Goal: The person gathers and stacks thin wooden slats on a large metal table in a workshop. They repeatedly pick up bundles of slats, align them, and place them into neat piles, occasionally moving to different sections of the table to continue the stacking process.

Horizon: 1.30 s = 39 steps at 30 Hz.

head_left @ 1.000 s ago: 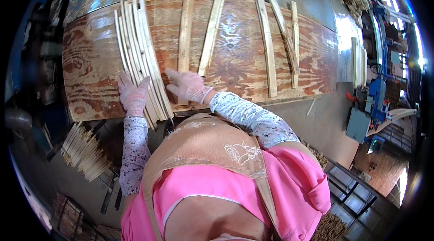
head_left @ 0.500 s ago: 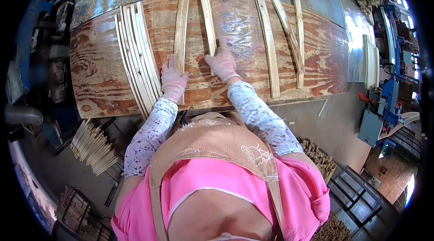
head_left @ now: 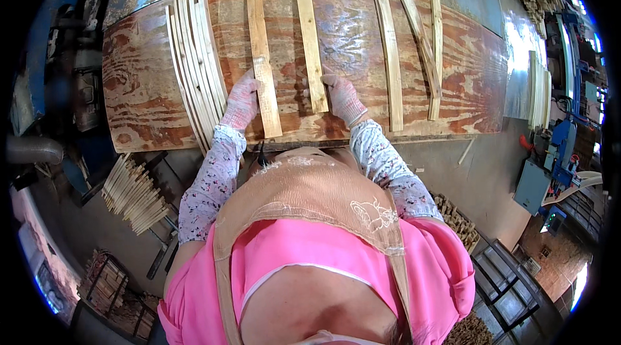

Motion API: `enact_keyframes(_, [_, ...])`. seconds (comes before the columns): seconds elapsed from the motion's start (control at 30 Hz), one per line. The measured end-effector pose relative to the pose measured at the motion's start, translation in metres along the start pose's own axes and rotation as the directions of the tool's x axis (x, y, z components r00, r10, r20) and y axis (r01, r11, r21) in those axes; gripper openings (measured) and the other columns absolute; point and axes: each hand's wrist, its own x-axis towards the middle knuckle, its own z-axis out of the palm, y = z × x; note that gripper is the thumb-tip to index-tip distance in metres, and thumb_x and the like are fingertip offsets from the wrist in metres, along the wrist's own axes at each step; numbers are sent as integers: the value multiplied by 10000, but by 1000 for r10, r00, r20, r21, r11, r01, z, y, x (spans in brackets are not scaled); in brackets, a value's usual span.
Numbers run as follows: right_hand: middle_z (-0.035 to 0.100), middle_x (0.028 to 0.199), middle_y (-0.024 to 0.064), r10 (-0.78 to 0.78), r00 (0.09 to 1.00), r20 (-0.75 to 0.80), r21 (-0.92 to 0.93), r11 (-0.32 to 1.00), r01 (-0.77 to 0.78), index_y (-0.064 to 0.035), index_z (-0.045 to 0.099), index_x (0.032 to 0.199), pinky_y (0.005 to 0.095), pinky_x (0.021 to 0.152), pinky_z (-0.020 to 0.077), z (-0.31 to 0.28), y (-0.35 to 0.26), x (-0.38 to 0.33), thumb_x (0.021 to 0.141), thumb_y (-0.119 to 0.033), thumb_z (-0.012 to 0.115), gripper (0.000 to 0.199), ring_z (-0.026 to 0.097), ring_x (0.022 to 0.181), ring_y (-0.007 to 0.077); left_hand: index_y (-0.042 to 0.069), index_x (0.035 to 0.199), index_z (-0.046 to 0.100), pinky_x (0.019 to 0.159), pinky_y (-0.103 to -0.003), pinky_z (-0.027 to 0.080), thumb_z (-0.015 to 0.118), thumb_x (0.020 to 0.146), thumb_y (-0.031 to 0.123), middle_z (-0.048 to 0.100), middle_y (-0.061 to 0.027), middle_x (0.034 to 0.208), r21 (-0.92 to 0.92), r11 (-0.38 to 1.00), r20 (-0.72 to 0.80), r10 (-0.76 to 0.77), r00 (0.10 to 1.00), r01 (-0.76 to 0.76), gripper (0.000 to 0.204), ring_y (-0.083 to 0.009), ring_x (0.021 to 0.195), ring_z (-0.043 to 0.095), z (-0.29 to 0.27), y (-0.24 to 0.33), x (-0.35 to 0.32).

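Observation:
My left hand, in a pale pink knit glove, grips the left edge of a wooden strip near its close end; its fingers are partly hidden by the strip. A second wooden strip lies a little to the right. My right hand, gloved alike, closes on that strip's right edge near its close end, with the fingertips partly out of sight. Both strips point away from me and their far ends reach the far side of the plywood board.
Several pale strips lie side by side on the board's left. Further right rest a single strip and two crossing strips. Stacked wood pieces stand below left; blue machinery is at right.
Both middle strips have shifted and turned slightly; the right one's near end has come closer to me. My right hand moved right and nearer, while my left went to its strip's left edge.

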Motion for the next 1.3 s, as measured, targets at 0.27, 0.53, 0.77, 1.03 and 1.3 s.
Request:
enact_keyframes(0.27, [699,1189,154,30,998,60,174,984,-40,-112,491,1546,455,780,663,-4,1,-9,1134,-341,393,482,749,867,302,16,1463,578,939,-349,566,633,967,98,720,-88,1167,106,993,-39,61,997,-57,506,-209,1033,691,-6,-9,8])
enact_keyframes(0.53, [761,1128,94,-164,976,-141,-120,982,147,-29,482,1571,291,746,626,-18,-1,-25,1043,-148,641,564,714,882,152,29,1412,614,1049,-393,503,762,887,277,699,-209,1291,906,407,-198,161,967,118,599,-336,1188,671,47,-17,8])
enact_keyframes(0.77, [692,1378,184,-84,981,172,-846,498,191,-29,527,1549,298,1022,535,15,-59,-60,1006,-173,675,581,688,1193,210,163,1517,536,1258,-515,303,684,948,462,602,-151,1471,601,-779,778,518,356,-178,659,-288,1344,597,62,83,-47])
enact_keyframes(1.03, [710,1357,168,-692,697,187,-762,345,547,-64,580,1497,367,1028,553,67,-80,-17,941,-187,772,601,688,1238,268,129,1113,762,934,-445,556,600,1028,431,766,-92,987,970,-189,-4,616,788,153,352,-315,951,738,-12,157,-126])
enact_keyframes(1.3, [572,1474,148,-650,752,108,-952,-285,-109,-87,428,1531,517,1196,359,84,52,24,785,-542,825,960,483,1416,367,10,1304,683,1053,-464,487,538,1020,510,707,-255,1275,881,344,-471,686,555,324,592,-433,1205,648,-199,67,-90])
